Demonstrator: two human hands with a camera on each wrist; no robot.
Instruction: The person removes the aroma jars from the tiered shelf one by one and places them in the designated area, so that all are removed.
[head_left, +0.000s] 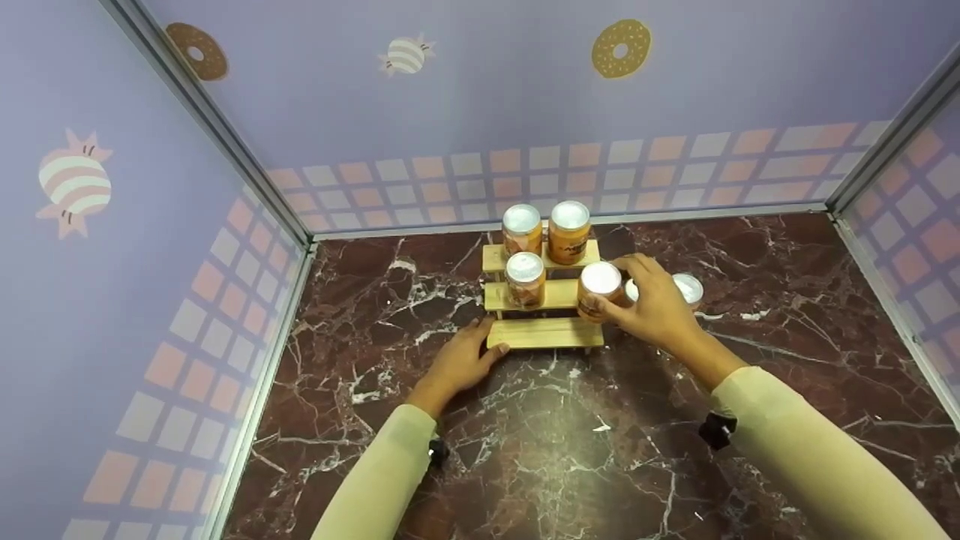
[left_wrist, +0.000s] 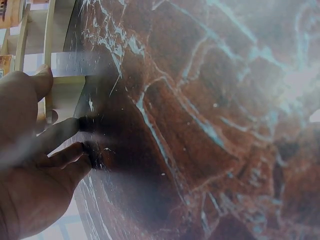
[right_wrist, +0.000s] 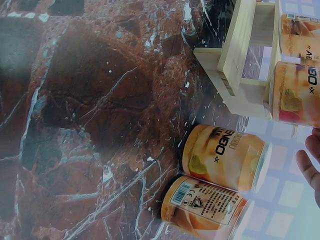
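Observation:
A three-step wooden rack (head_left: 545,334) stands on the dark marbled table. My left hand (head_left: 460,358) grips its left end, the thumb at the bottom step's front edge; the left wrist view shows this hand (left_wrist: 37,170) by the pale slats (left_wrist: 48,55). With thumb and fingers, my right hand (head_left: 654,304) holds an orange can (head_left: 600,282) upright at the right end of the middle step. Another orange can (head_left: 526,280) stands at that step's left. On the top step are two more, a left can (head_left: 522,231) and a right can (head_left: 569,234).
Right of the rack, two orange cans stand side by side on the table: one can (right_wrist: 225,157) nearer the rack, the other can (right_wrist: 205,207) farther out. My right hand partly hides them in the head view. Patterned lilac panels (head_left: 480,97) enclose the back and sides.

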